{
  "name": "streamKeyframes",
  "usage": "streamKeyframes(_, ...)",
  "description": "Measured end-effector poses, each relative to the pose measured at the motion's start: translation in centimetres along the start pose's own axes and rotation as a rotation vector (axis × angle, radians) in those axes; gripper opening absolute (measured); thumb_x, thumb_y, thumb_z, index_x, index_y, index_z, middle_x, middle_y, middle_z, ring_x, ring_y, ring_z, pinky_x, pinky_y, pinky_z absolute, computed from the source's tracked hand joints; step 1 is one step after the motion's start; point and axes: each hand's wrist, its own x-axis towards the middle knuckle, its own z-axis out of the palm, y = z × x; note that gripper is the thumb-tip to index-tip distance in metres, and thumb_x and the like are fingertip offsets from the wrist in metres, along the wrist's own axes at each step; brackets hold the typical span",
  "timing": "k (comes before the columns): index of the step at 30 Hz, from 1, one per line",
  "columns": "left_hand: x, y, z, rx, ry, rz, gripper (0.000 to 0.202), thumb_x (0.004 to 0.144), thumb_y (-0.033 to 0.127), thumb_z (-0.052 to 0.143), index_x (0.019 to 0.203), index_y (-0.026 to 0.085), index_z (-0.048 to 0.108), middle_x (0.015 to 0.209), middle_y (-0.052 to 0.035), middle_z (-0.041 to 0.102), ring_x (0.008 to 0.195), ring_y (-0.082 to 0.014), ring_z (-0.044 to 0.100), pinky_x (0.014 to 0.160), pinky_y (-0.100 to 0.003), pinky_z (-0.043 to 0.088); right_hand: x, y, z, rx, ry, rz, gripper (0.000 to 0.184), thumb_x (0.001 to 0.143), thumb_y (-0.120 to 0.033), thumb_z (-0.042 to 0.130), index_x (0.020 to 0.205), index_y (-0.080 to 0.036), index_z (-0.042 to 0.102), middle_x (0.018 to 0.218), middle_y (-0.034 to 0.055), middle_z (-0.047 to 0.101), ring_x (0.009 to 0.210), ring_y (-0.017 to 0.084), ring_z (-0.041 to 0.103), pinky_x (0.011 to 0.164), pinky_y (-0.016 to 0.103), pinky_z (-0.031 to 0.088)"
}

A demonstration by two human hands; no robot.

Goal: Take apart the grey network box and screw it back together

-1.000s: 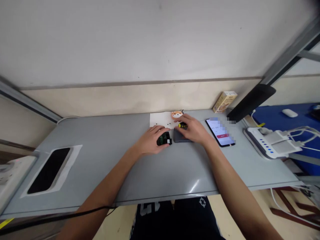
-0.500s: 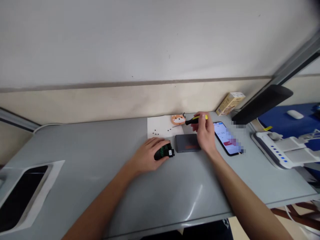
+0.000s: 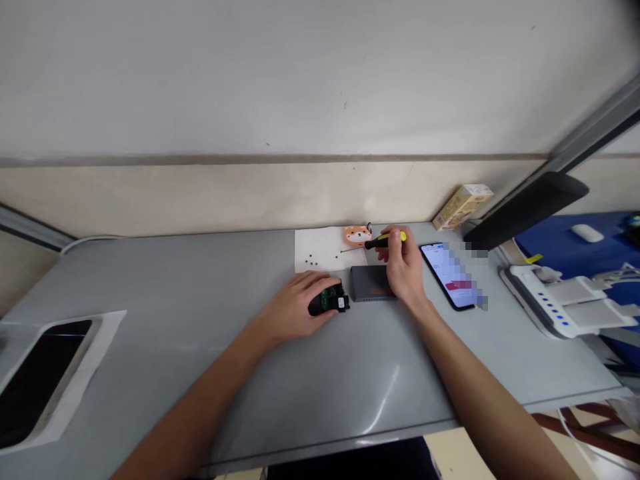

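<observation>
My left hand (image 3: 295, 308) is closed around a small black device with a bare green circuit board (image 3: 329, 299), holding it on the desk. In my right hand (image 3: 404, 263) is a screwdriver (image 3: 383, 241) with a black and yellow handle. Its thin shaft points left over a white sheet of paper (image 3: 320, 239). A dark speck shows at the screwdriver's tip; whether a screw clings there I cannot tell. Several tiny dark screws (image 3: 311, 263) lie on the sheet. A dark grey box (image 3: 367, 285) sits between my hands, partly behind my right wrist.
An orange animal-face case (image 3: 357, 235) stands at the sheet's back right corner. Right of my right hand lie a lit phone (image 3: 447, 273), a white multi-port charger (image 3: 543, 300) and a carton (image 3: 463, 207). A black-screened device (image 3: 45, 373) rests on paper at far left.
The screwdriver has shifted slightly left, and its tip has risen a little off the paper near the screws. One of the two screws by the tip no longer lies in its spot.
</observation>
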Motion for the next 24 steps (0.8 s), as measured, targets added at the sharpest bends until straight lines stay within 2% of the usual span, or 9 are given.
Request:
streamKeyframes(7, 0.0, 0.3, 0.1, 0.020, -0.009, 0.006, 0.043, 0.094, 0.034, 0.071, 0.135, 0.026, 0.062, 0.137, -0.0074, 0.066, 0.127, -0.0261, 0.061, 0.113, -0.045, 0.048, 0.1, 0.0, 0.8, 0.407, 0.094, 0.256, 0.050, 0.097, -0.072, 0.045, 0.098, -0.024, 0.060, 0.066, -0.0022, 0.062, 0.054, 0.014, 0.060, 0.054, 0.027, 0.051)
streamKeyframes(14, 0.1, 0.2, 0.2, 0.025, -0.019, 0.004, 0.041, 0.094, 0.036, 0.069, 0.134, 0.026, 0.060, 0.135, -0.0075, 0.066, 0.125, -0.0258, 0.061, 0.111, -0.045, 0.049, 0.9, 0.7, 0.5, 0.542, 0.039, 0.443, 0.051, 0.092, -0.072, 0.053, 0.091, -0.022, 0.059, 0.058, -0.0022, 0.061, 0.045, 0.014, 0.056, 0.043, 0.025, 0.048)
streamKeyframes(19, 0.2, 0.5, -0.1, 0.002, 0.007, -0.003, 0.037, 0.090, 0.034, 0.074, 0.123, 0.024, 0.061, 0.130, -0.0072, 0.067, 0.122, -0.0261, 0.062, 0.108, -0.045, 0.050, 0.9, 0.3, 0.1, 0.501, 0.007, 0.439, 0.052, 0.091, -0.074, 0.053, 0.091, -0.022, 0.060, 0.057, -0.0023, 0.060, 0.042, 0.012, 0.054, 0.041, 0.024, 0.045)
streamKeyframes(24, 0.4, 0.5, 0.0, 0.014, 0.239, -0.076, 0.019, 0.097, 0.032, 0.065, 0.113, 0.022, 0.064, 0.118, -0.0082, 0.071, 0.114, -0.0252, 0.065, 0.102, -0.044, 0.051, 0.2, -0.7, 0.4, 0.454, -0.064, 0.335, 0.054, 0.092, -0.075, 0.051, 0.090, -0.022, 0.060, 0.056, -0.0032, 0.058, 0.042, 0.011, 0.052, 0.041, 0.022, 0.042)
